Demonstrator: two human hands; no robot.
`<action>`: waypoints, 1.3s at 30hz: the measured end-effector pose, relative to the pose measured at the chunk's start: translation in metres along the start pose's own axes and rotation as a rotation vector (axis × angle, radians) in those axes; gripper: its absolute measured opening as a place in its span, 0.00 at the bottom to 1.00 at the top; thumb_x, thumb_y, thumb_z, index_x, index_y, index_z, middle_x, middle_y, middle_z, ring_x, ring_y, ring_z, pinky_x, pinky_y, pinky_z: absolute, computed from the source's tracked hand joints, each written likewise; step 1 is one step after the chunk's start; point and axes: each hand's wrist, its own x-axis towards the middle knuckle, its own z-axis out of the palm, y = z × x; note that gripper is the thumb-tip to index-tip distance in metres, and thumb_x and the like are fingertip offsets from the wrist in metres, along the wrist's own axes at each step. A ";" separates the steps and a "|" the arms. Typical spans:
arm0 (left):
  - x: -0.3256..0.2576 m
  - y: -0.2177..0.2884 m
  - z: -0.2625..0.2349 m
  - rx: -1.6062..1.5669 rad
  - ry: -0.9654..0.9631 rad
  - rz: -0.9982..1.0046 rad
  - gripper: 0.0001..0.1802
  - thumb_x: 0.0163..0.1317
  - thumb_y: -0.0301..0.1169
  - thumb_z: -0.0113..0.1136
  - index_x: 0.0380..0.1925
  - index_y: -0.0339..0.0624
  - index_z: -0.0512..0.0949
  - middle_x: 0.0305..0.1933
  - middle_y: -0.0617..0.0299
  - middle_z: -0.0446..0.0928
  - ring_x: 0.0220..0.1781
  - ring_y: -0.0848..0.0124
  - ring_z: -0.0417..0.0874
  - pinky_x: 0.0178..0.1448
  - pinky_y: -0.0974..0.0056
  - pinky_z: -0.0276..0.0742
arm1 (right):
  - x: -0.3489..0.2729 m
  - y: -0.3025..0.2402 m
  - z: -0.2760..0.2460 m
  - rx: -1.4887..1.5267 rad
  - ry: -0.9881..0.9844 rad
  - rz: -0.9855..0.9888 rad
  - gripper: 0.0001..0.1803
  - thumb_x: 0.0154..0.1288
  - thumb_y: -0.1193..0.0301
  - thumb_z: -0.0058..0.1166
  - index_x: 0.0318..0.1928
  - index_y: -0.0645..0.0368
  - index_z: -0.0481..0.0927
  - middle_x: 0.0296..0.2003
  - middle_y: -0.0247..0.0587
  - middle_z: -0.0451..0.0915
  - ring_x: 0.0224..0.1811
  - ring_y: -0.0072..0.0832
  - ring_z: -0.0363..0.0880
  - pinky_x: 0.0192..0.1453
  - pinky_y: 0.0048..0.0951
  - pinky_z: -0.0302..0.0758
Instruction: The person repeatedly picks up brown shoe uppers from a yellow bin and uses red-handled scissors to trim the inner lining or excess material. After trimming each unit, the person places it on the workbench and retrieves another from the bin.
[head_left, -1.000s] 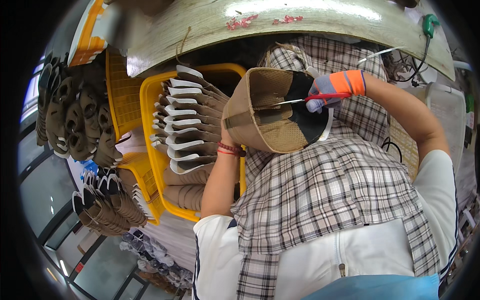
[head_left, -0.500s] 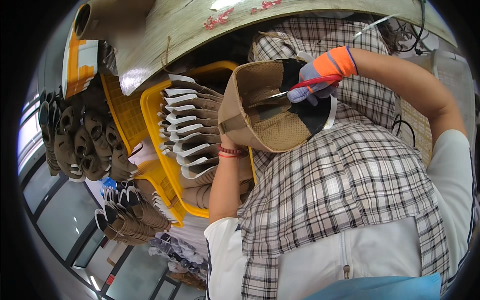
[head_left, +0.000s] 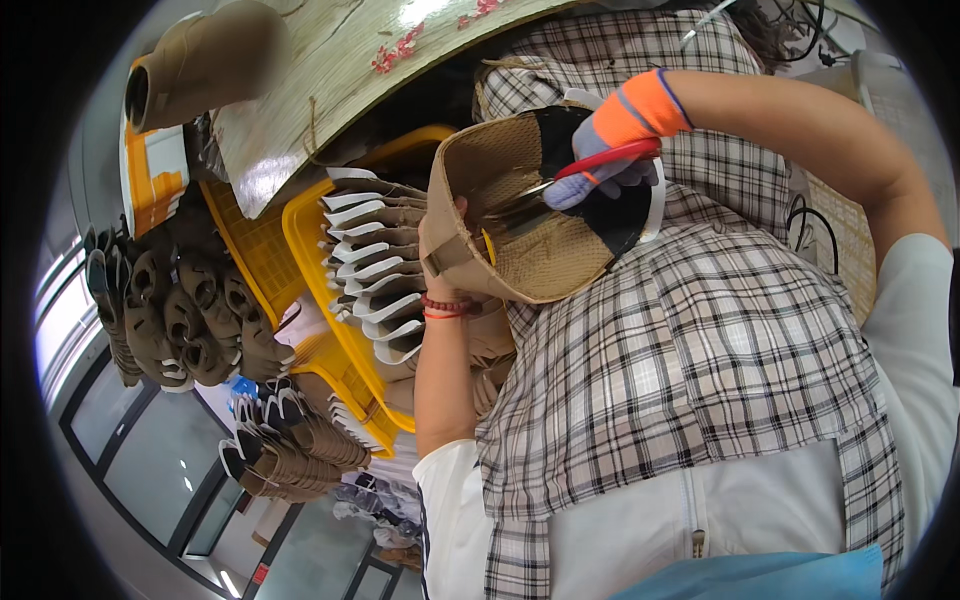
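A brown shoe upper (head_left: 548, 268) with a black lining and white edging hangs open above my checked lap. My left hand (head_left: 438, 245) grips its left side, with a fingertip showing at an opening inside; the upper hides part of this hand. My right hand (head_left: 612, 128), in a grey and orange work glove, is closed round red-handled scissors (head_left: 612, 158). The scissors' metal blades reach inside the upper, towards my left fingertip. Whether the blades touch the material I cannot tell.
Beside my left arm, a yellow crate (head_left: 310, 243) holds a row of stacked uppers (head_left: 385, 255) with white edges. Bundles of brown uppers (head_left: 185, 310) stand further left. A pale table (head_left: 360, 85) spans the far side, with a brown shoe (head_left: 205, 65) at its left.
The whole view has shifted a little. A left fingertip now shows inside the upper, near the scissors' blades. Both hands keep their hold.
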 end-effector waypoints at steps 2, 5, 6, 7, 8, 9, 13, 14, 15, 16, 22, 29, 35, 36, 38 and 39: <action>0.001 0.007 0.005 -0.044 0.011 -0.046 0.25 0.62 0.19 0.58 0.60 0.43 0.70 0.61 0.60 0.73 0.61 0.65 0.74 0.67 0.59 0.69 | -0.013 -0.011 -0.010 0.010 -0.074 -0.102 0.30 0.70 0.50 0.39 0.36 0.66 0.83 0.24 0.42 0.81 0.23 0.31 0.82 0.28 0.30 0.80; 0.001 0.012 0.011 0.019 0.023 -0.058 0.25 0.62 0.20 0.59 0.61 0.43 0.70 0.61 0.60 0.73 0.61 0.65 0.74 0.68 0.58 0.68 | -0.034 -0.031 -0.012 -0.013 -0.087 -0.087 0.52 0.58 0.26 0.29 0.38 0.68 0.82 0.25 0.45 0.80 0.24 0.34 0.84 0.30 0.30 0.82; 0.002 0.013 0.012 0.054 0.023 -0.050 0.26 0.62 0.21 0.59 0.61 0.43 0.69 0.61 0.60 0.73 0.62 0.65 0.74 0.68 0.58 0.68 | -0.040 -0.035 -0.011 -0.018 -0.074 -0.070 0.56 0.54 0.23 0.26 0.38 0.68 0.82 0.25 0.45 0.80 0.24 0.34 0.84 0.30 0.30 0.82; 0.002 0.013 0.012 0.096 0.014 -0.034 0.26 0.62 0.21 0.59 0.61 0.43 0.69 0.61 0.60 0.72 0.62 0.65 0.74 0.68 0.57 0.68 | -0.043 -0.036 -0.010 -0.022 -0.061 -0.053 0.59 0.50 0.20 0.24 0.38 0.69 0.82 0.26 0.46 0.80 0.24 0.34 0.84 0.31 0.29 0.82; 0.004 0.012 0.008 0.105 -0.028 -0.008 0.26 0.62 0.21 0.58 0.61 0.43 0.69 0.61 0.60 0.72 0.62 0.64 0.74 0.68 0.57 0.68 | -0.021 -0.012 -0.006 0.020 -0.047 -0.046 0.56 0.53 0.21 0.27 0.37 0.68 0.82 0.24 0.45 0.79 0.23 0.34 0.83 0.30 0.29 0.82; 0.005 0.009 0.002 0.114 -0.067 0.020 0.26 0.62 0.21 0.58 0.62 0.43 0.68 0.62 0.60 0.72 0.62 0.64 0.73 0.68 0.56 0.68 | -0.016 -0.012 -0.004 0.035 -0.046 -0.047 0.55 0.54 0.22 0.28 0.36 0.68 0.82 0.24 0.44 0.79 0.22 0.33 0.82 0.30 0.29 0.82; 0.007 0.005 -0.011 0.181 -0.047 -0.012 0.27 0.63 0.22 0.58 0.62 0.44 0.68 0.63 0.60 0.71 0.63 0.64 0.73 0.68 0.54 0.66 | -0.011 -0.021 -0.003 0.085 -0.010 -0.002 0.52 0.57 0.25 0.32 0.34 0.68 0.82 0.21 0.44 0.78 0.21 0.32 0.81 0.28 0.30 0.81; 0.008 0.007 -0.007 0.196 -0.005 -0.046 0.27 0.63 0.22 0.58 0.63 0.44 0.67 0.63 0.60 0.71 0.63 0.64 0.72 0.69 0.54 0.66 | -0.012 -0.023 -0.003 0.096 0.006 0.021 0.51 0.58 0.25 0.32 0.33 0.68 0.82 0.21 0.43 0.78 0.20 0.32 0.81 0.28 0.30 0.81; 0.008 0.010 -0.003 0.212 0.039 -0.079 0.27 0.63 0.22 0.58 0.63 0.45 0.67 0.63 0.60 0.71 0.63 0.64 0.72 0.69 0.54 0.65 | -0.011 -0.022 -0.002 0.094 0.009 0.009 0.50 0.58 0.26 0.33 0.33 0.68 0.82 0.21 0.43 0.78 0.20 0.32 0.80 0.27 0.29 0.81; 0.009 0.010 -0.002 0.187 0.043 -0.093 0.27 0.63 0.22 0.58 0.63 0.45 0.67 0.63 0.60 0.71 0.64 0.63 0.72 0.69 0.53 0.65 | -0.009 -0.020 -0.001 0.092 0.012 -0.003 0.50 0.59 0.26 0.34 0.33 0.68 0.82 0.21 0.43 0.78 0.20 0.32 0.80 0.27 0.29 0.81; 0.008 0.001 -0.019 0.137 -0.199 0.078 0.26 0.64 0.23 0.57 0.63 0.45 0.68 0.64 0.60 0.71 0.63 0.63 0.72 0.69 0.53 0.65 | -0.024 -0.023 0.000 0.104 -0.004 -0.042 0.48 0.60 0.28 0.36 0.33 0.67 0.82 0.20 0.43 0.78 0.19 0.32 0.80 0.27 0.29 0.80; 0.005 0.010 0.010 0.005 0.040 -0.030 0.16 0.61 0.25 0.63 0.49 0.39 0.76 0.49 0.63 0.75 0.51 0.70 0.76 0.56 0.64 0.74 | -0.034 -0.028 -0.001 0.141 -0.026 -0.097 0.52 0.55 0.24 0.33 0.32 0.67 0.82 0.21 0.42 0.77 0.20 0.31 0.80 0.29 0.29 0.81; 0.008 0.011 0.019 0.025 0.008 -0.036 0.17 0.62 0.25 0.62 0.51 0.39 0.76 0.51 0.62 0.75 0.52 0.68 0.76 0.58 0.62 0.74 | -0.010 -0.010 0.005 0.143 0.022 -0.069 0.49 0.56 0.26 0.37 0.30 0.66 0.81 0.18 0.40 0.75 0.19 0.29 0.78 0.25 0.29 0.80; 0.008 0.011 0.018 0.026 0.003 -0.033 0.18 0.62 0.25 0.62 0.52 0.39 0.75 0.52 0.62 0.75 0.52 0.68 0.76 0.58 0.62 0.74 | -0.009 -0.011 0.005 0.145 0.010 -0.081 0.48 0.57 0.26 0.39 0.29 0.66 0.81 0.18 0.40 0.75 0.18 0.29 0.78 0.25 0.29 0.80; 0.008 0.010 0.014 0.029 -0.008 -0.027 0.18 0.62 0.24 0.61 0.53 0.38 0.75 0.53 0.61 0.75 0.53 0.67 0.76 0.59 0.61 0.74 | -0.007 -0.014 0.009 0.111 0.086 0.007 0.45 0.56 0.28 0.43 0.30 0.64 0.82 0.18 0.40 0.76 0.18 0.29 0.78 0.23 0.29 0.78; 0.009 0.010 0.014 0.036 -0.017 -0.032 0.21 0.61 0.25 0.62 0.56 0.40 0.73 0.55 0.60 0.74 0.56 0.65 0.75 0.61 0.58 0.71 | -0.008 -0.016 0.012 0.094 0.125 0.051 0.43 0.56 0.29 0.46 0.30 0.63 0.82 0.18 0.39 0.77 0.17 0.28 0.77 0.22 0.29 0.78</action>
